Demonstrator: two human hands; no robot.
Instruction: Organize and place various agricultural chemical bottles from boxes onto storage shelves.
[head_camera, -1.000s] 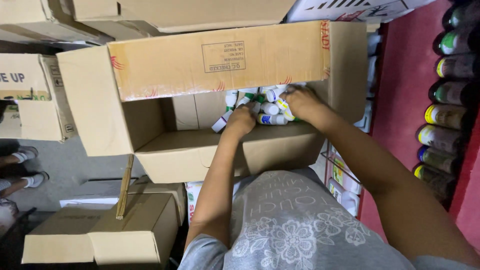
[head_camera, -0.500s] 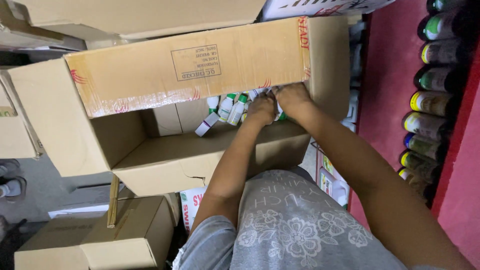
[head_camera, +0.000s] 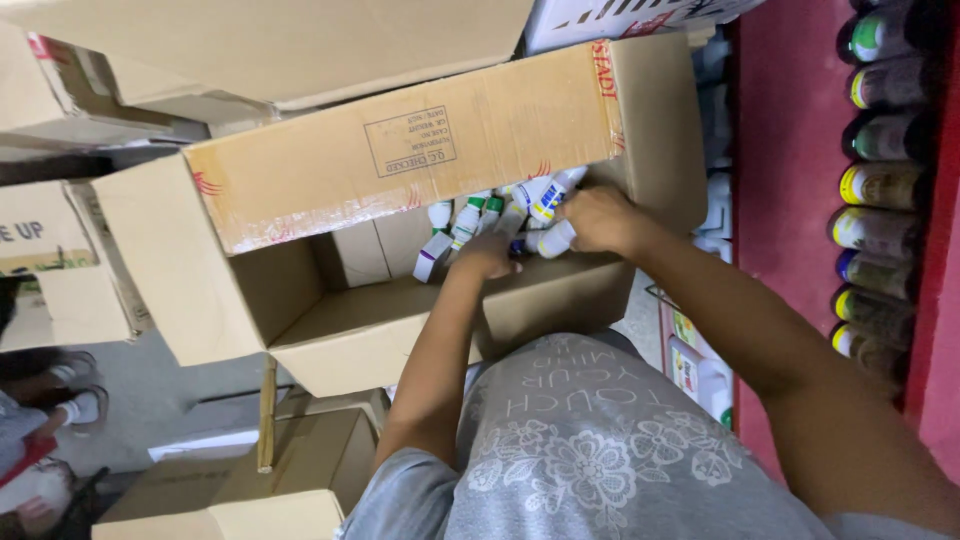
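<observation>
Cardboard box is lying open; both hands are reaching into its far right corner. Right hand is gripping white bottles; left hand is resting on them, fingers curled, grip unclear.

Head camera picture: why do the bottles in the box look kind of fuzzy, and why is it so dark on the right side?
Head view: the white bottles and both hands, left hand and right hand, are softly blurred. Head view: the shelf bottles on the right sit in dim shadow against the red wall. Head view: the cardboard box flap is lit evenly, with slight sheen on its tape.
</observation>
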